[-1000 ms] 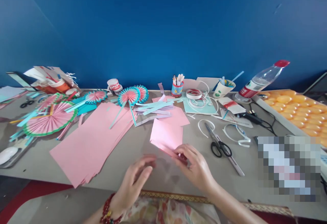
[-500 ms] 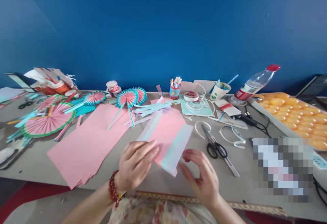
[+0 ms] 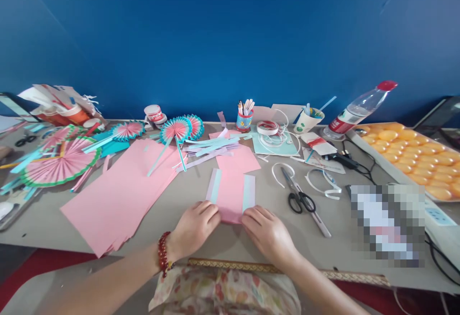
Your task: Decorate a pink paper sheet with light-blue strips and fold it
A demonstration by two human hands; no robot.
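A pink sheet of paper [image 3: 230,190] with blue and lilac strips along both sides lies on the desk in front of me. Its near edge is folded, and both hands grip that edge. My left hand [image 3: 196,226], with a red bead bracelet at the wrist, is closed on the near left corner. On the near right corner my right hand [image 3: 269,233] is closed the same way. The fingertips and thumbs are partly hidden. Black-handled scissors [image 3: 302,202] rest on the desk to the right of my right hand.
To the left lies a stack of pink paper [image 3: 111,195], with pleated paper fans [image 3: 61,162] beyond. Paper strips [image 3: 212,147], a pen cup [image 3: 244,122], a ribbon roll [image 3: 268,128] and a bottle [image 3: 355,116] stand or lie behind. A tray of orange domes [image 3: 406,154] is at right.
The pink paper was turned over, showing its striped face, and laid flat with its folded edge toward me. Both hands moved onto its two near corners.
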